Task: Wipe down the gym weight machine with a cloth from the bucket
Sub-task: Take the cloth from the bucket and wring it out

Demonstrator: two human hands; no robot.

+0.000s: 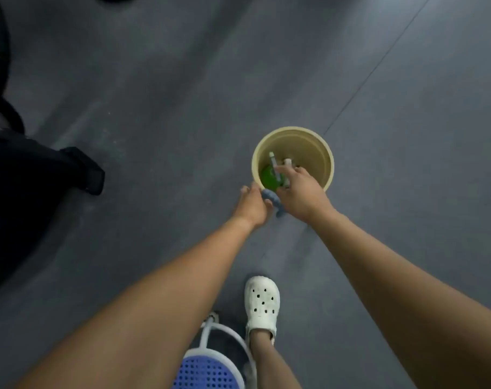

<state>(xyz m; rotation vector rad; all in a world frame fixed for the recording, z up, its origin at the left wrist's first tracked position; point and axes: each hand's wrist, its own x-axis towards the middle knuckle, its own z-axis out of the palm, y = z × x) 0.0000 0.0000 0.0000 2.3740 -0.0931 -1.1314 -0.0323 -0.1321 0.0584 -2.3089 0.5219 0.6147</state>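
The left hand (pixel 252 204) is gripping a blue-grey cloth (pixel 270 195) with curled fingers, right at the near rim of the cream bucket (pixel 318 153). The bucket is standing on the grey floor (pixel 182 94). The right hand (pixel 300 192) is reaching in over the rim; whether its fingers are grasping anything cannot be told.
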